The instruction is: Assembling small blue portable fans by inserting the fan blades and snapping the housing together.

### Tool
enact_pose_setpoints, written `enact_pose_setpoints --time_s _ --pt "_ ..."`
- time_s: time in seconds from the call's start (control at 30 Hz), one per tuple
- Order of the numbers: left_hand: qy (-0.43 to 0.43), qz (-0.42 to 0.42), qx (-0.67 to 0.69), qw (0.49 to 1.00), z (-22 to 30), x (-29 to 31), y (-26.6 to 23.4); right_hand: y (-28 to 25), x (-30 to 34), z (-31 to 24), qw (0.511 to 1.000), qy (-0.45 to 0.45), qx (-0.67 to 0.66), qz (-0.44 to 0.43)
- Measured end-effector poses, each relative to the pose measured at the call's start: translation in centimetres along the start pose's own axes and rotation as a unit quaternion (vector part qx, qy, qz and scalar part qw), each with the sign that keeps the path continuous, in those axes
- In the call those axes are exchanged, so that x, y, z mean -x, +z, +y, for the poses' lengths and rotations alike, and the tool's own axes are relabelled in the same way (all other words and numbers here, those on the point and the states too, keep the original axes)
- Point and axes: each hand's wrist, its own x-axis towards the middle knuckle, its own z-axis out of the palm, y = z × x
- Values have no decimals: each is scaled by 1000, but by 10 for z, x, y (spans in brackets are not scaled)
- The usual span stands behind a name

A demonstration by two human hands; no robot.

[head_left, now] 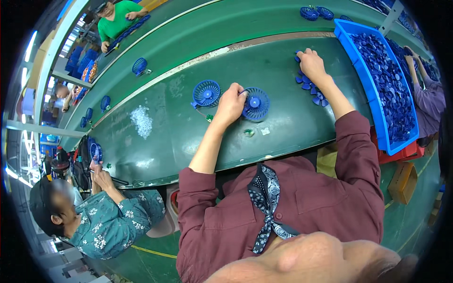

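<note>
The person wears a maroon long-bodied shirt [302,217] with a stitched chest pocket [321,195] and a round, matching button [279,215]. Its sleeves [356,137] end near the elbows, leaving the left hand [230,104] and right hand [311,65] bare. A dark neckerchief [270,186], patterned in white paisley and dots, is knotted in front.

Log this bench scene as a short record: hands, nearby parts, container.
Left hand: at rim of round blue plastic fan cage
Right hand: at cluster of small dark-blue plastic pieces
Left of left hand: second round blue plastic fan cage
Further left: loose pile of small clear bits
Container: bright-blue rectangular plastic bin, holding many dark-blue pieces
</note>
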Motion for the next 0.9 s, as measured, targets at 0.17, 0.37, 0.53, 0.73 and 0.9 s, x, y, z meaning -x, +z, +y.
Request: enact_pose_setpoints --time_s 0.17,0.37,0.53,0.73,0.9 --pt "-42 47 326 943 -22 7 12 3 -10 0 1000 -22 18 8" --pt "-112 -4 546 830 -29 13 1 -1 -5 -9 998 -47 -29 31" --pt "-106 -34 608 786 -28 15 -5 -16 -9 -45 972 -8 -234 -34" --pt "-111 -35 585 802 -30 14 -2 -26 10 -91 669 209 -655 -282" --pt "-127 -20 582 803 -28 13 -3 -24 24 -75 904 57 -393 -161"
